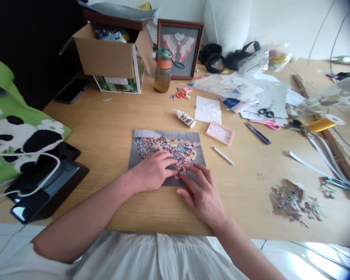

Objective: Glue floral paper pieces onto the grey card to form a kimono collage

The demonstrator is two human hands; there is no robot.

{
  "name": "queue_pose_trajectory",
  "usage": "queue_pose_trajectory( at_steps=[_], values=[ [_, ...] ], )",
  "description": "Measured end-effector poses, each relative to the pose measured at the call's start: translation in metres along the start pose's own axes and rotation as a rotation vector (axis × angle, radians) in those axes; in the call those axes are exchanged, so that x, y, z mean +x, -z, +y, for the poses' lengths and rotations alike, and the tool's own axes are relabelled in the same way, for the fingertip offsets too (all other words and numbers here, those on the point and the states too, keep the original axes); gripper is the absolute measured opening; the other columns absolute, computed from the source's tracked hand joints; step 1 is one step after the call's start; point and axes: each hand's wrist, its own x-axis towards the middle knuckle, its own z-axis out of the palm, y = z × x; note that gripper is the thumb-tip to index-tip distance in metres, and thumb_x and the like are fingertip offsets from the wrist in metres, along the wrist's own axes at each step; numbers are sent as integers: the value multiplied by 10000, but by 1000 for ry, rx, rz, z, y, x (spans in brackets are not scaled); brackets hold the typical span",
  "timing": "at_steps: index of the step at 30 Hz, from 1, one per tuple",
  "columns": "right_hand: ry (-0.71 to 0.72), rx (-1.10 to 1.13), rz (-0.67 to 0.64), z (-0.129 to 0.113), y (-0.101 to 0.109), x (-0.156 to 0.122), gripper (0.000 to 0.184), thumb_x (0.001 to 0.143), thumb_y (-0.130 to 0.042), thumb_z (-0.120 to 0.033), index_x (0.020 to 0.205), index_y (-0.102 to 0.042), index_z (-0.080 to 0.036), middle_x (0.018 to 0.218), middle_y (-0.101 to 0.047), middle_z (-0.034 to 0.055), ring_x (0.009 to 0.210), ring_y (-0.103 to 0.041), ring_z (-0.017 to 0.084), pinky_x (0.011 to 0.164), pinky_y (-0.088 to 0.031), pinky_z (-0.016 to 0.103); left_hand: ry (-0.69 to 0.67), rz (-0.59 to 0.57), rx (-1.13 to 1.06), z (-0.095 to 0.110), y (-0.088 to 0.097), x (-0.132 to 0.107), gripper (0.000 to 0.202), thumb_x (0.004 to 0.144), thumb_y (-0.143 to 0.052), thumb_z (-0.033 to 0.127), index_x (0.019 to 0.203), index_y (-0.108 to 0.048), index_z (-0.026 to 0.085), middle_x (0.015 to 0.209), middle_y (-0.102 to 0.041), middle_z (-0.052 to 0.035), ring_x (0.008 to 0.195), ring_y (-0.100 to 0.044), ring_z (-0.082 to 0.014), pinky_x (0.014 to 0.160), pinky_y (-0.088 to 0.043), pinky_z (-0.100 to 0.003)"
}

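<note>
A small garment shape of multicoloured floral fabric point(182, 148) lies on a grey sheet point(195, 137) in the middle of the desk. My left hand point(151, 170) rests flat over its lower left part, fingers stretched out. From the right, my right hand point(203, 191) touches the lower edge of the fabric with extended, slightly bent fingers. Neither hand appears to grip anything. Beyond the sheet lies a white glue bottle point(185, 118) on its side. To the right are a pink tray point(220, 133) of small white beads and a white pencil-like stick point(223, 155).
A framed garment picture point(179, 50), a bottle point(163, 72) and a cardboard box point(105, 56) stand at the back. Right are pink scissors point(268, 123), a dark-handled cutting tool point(258, 133) and fabric scraps point(293, 202). Left are a panda-pattern bag point(20, 132) and dark devices point(52, 179).
</note>
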Motion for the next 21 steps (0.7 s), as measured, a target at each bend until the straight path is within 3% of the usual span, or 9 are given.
queue_pose_trajectory(
  at_steps=[10,21],
  values=[
    [-65,-33,-48,1,-5,1,450,985,-515,-454,1331,-583,-174,1302,-542,177,1277,-405,357,987,-449,588,17,-24,-51,-2,0,-2,262,898,-568,76,1069,-741,174,1234,-686,-101,1211,-566,-271,1063,-460,-492],
    [-8,-60,-73,1,-5,2,610,975,-473,-553,1387,-526,-107,1318,-529,208,1267,-393,377,981,-425,583,43,1,-62,-1,1,0,257,892,-546,61,992,-758,165,1225,-671,-109,1225,-540,-288,1054,-481,-485]
  ],
)
